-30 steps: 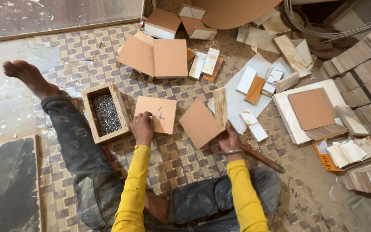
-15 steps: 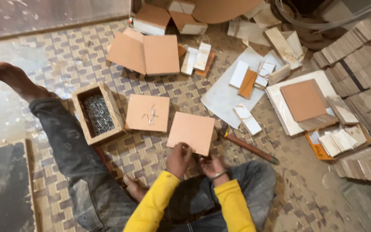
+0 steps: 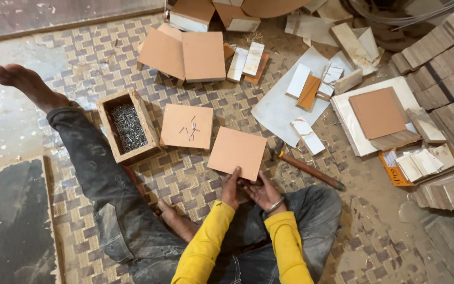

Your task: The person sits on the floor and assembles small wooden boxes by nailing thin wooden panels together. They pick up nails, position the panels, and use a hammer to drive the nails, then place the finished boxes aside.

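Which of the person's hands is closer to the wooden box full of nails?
Left. The left hand lies on the wooden box of nails side, at the square brown board's edge; the right hand sits farther away.

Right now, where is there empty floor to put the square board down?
Bare mat lies left of the wooden nail box, toward the foot, and right of the hammer near the knee. Crowded: the top and right, with boards and wood strips.

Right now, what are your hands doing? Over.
Left hand and right hand grip the square board at its near edge. Hammer lies beside it.
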### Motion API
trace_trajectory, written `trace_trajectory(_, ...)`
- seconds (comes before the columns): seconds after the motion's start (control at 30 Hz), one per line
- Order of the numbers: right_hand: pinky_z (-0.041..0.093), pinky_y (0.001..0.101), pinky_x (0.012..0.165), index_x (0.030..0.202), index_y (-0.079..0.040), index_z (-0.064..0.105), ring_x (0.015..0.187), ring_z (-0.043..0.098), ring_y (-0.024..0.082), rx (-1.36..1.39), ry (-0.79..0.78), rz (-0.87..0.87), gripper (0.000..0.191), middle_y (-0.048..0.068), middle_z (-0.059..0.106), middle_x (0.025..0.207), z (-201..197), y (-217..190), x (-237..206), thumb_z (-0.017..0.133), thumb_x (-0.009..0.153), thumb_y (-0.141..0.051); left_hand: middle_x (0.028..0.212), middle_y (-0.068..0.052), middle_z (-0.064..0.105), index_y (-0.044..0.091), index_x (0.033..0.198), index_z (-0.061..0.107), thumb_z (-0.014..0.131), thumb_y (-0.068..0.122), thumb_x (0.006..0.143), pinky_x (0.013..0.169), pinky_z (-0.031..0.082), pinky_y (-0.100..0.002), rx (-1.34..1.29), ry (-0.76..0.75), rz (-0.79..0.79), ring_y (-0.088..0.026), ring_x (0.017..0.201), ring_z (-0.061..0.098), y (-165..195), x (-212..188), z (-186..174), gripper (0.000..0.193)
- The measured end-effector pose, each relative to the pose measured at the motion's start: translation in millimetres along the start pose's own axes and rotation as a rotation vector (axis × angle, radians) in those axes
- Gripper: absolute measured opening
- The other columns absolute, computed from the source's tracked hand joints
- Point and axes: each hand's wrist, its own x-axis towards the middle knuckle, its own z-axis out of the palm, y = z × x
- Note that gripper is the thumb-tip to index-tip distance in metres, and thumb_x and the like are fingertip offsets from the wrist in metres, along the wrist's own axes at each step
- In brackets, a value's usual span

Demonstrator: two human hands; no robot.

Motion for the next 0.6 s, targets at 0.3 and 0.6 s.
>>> trace_trajectory(0.3, 0.045, 0.0486, 0.101, 0.152, -0.016, 0.037, 0.13, 0.054, 0.03, -0.39, 0.125, -0.402, 0.075, 0.01, 0.055, 0.144, 48.7, -17.3, -5.0, 0.07, 0.087, -0.035, 0.121, -0.009, 0.069, 0.009, 0.127, 0.06, 0.067, 0.027, 0.096, 0.097, 0.054, -0.046, -0.196, -0.109, -0.073, -0.031, 0.113, 0.065, 8.0, -8.4, 2.4, 0.037)
trace_trajectory(0.6, 0.045, 0.0393, 0.108, 0.147, -0.003, 0.049, 0.127, 0.059, 0.029, -0.912, 0.273, -0.606, 0.067, 0.017, 0.062, 0.141, 40.7, -15.7, 19.2, 0.052, 0.102, -0.053, 0.122, -0.016, 0.069, 0.002, 0.127, 0.058, 0.066, 0.025, 0.099, 0.102, 0.057, -0.048, -0.158, -0.105, 0.016, -0.034, 0.115, 0.068, -5.4, -4.7, 2.0, 0.036)
